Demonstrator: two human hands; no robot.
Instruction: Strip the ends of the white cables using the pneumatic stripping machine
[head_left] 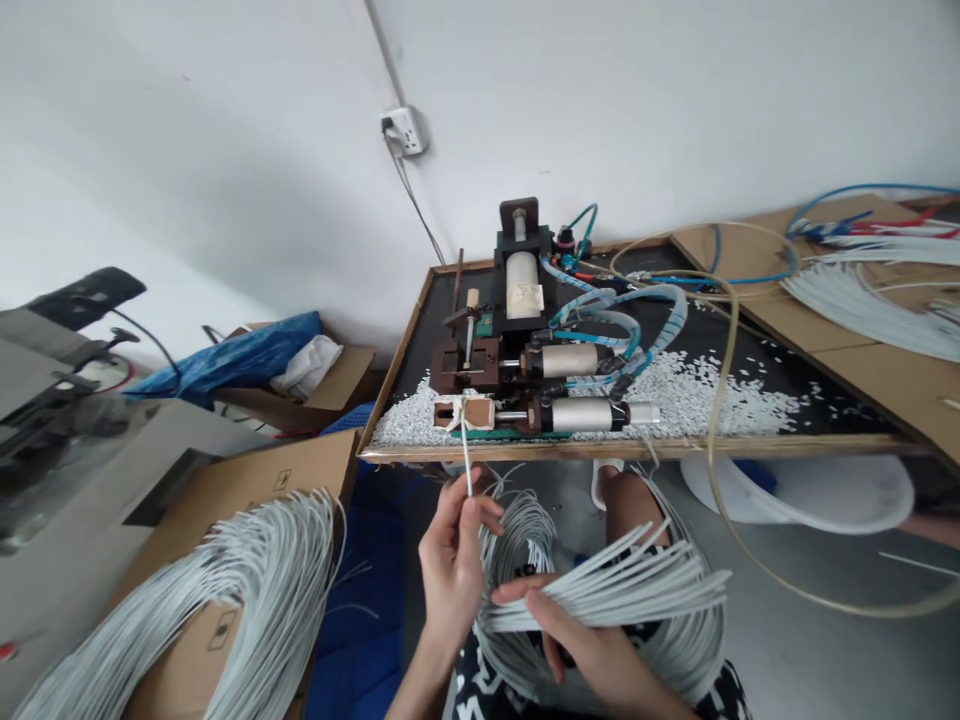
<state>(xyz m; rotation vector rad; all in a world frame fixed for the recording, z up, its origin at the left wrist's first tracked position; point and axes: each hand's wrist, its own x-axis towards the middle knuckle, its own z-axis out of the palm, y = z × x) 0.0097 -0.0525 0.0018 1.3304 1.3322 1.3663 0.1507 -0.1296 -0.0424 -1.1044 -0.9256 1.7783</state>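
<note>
Between the thumb and fingers of my left hand (457, 545) is a single white wire (466, 455), its far end at the clamp (476, 413) on the front of a pneumatic wire-stripping machine (525, 285). My right hand (574, 635) is closed around a bundle of white wires (637, 580), whose loose ends fan out to the right. The rest of that bundle curls in a coil (517, 530) over my lap. Whether the wire tip sits inside the clamp is hard to make out.
White offcuts (720, 400) litter the black, wood-edged table (637, 447). To the left, a thick wire bundle (262, 560) lies on cardboard. More wires (877, 300) rest on cardboard at the right. A white basin (840, 490) stands beneath the table; a yellowish hose (716, 420) hangs over its edge.
</note>
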